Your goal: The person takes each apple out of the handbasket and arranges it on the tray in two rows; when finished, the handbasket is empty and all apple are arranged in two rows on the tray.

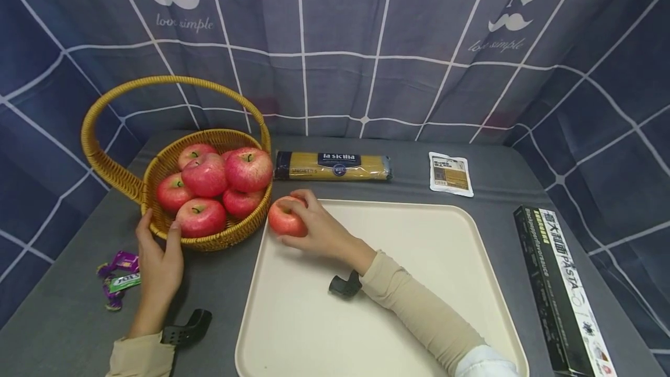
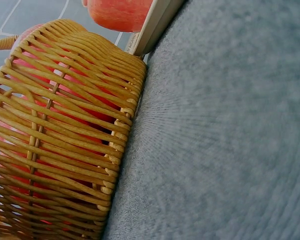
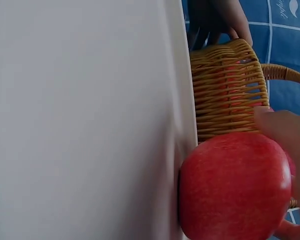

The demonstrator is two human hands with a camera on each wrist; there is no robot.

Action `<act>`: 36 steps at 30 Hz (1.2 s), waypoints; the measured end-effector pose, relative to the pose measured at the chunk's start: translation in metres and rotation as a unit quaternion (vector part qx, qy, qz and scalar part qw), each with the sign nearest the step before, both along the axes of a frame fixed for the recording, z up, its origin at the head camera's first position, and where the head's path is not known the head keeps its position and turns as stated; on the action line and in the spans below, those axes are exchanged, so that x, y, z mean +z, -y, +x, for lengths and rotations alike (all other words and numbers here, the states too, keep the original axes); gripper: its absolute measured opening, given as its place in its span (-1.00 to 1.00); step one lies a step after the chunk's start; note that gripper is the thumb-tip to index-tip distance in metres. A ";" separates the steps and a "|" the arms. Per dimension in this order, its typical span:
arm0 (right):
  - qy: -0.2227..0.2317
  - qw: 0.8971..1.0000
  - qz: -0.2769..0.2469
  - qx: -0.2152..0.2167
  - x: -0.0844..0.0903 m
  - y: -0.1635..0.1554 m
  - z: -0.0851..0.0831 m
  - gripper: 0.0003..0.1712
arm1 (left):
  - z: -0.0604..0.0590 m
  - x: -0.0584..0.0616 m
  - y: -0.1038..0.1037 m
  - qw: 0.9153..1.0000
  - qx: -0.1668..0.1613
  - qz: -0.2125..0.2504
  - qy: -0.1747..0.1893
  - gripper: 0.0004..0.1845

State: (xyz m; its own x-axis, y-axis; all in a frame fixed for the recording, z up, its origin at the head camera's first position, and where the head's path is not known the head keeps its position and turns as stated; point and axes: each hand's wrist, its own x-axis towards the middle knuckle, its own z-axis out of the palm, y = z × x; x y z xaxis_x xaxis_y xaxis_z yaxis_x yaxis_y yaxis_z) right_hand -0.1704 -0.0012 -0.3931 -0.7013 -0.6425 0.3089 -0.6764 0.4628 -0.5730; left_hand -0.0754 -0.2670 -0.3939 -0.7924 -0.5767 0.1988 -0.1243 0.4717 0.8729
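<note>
My right hand (image 1: pixel 319 231) grips a red apple (image 1: pixel 282 221) over the far left corner of a cream tray (image 1: pixel 419 260). Up close in the right wrist view, the apple (image 3: pixel 234 190) sits by the tray's rim (image 3: pixel 182 75). On the left, my left hand (image 1: pixel 159 266) holds the near side of a wicker basket (image 1: pixel 222 241), its thumb at the rim. Several red apples (image 1: pixel 204 174) are heaped in that basket beneath its tall arched handle (image 1: pixel 178 79). The left wrist view shows the basket's woven side (image 2: pixel 65 125), but not the left hand.
Behind the tray lies a spaghetti pack (image 1: pixel 335 167), with a small white-edged sachet (image 1: pixel 451 174) to its right. A long pasta box (image 1: pixel 562 290) is right of the tray. Wrapped candies (image 1: pixel 119 278) lie left of the left hand. Blue gridded curtain (image 1: pixel 335 28) surrounds the grey table (image 1: pixel 220 284).
</note>
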 end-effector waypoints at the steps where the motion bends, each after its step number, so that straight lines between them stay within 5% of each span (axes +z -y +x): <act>1: -0.001 1.000 0.002 -0.001 0.001 0.000 0.000 -0.30 | 0.000 0.000 0.000 1.000 0.001 0.000 0.001 -0.37; 9: -0.033 0.997 -0.057 -0.050 0.025 0.022 -0.005 -0.14 | 0.000 0.000 0.001 1.000 -0.002 0.000 0.007 -0.37; 14: -0.008 0.990 -0.098 -0.100 0.047 0.055 -0.012 -0.05 | 0.000 0.001 0.001 1.000 -0.004 0.002 0.013 -0.37; 24: -0.033 0.979 -0.063 -0.190 0.048 0.102 -0.022 -0.06 | 0.000 0.000 0.002 1.000 -0.007 0.001 0.002 -0.37; 28: -0.055 0.978 -0.076 -0.187 0.043 0.102 -0.025 -0.21 | 0.000 0.001 0.002 1.000 -0.006 0.000 0.003 -0.37; 36: -0.018 0.985 -0.126 -0.114 0.045 0.067 -0.027 -0.29 | 0.001 -0.004 0.001 1.000 -0.004 -0.003 -0.014 -0.38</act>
State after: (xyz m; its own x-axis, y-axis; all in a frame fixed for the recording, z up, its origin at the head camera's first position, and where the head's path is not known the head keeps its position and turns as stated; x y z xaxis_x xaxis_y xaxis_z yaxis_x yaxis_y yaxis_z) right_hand -0.1970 -0.0687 -0.3480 -0.8038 -0.3687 0.4669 -0.5939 0.4507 -0.6664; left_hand -0.0748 -0.2680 -0.3974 -0.7910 -0.5689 0.2252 -0.0952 0.4780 0.8732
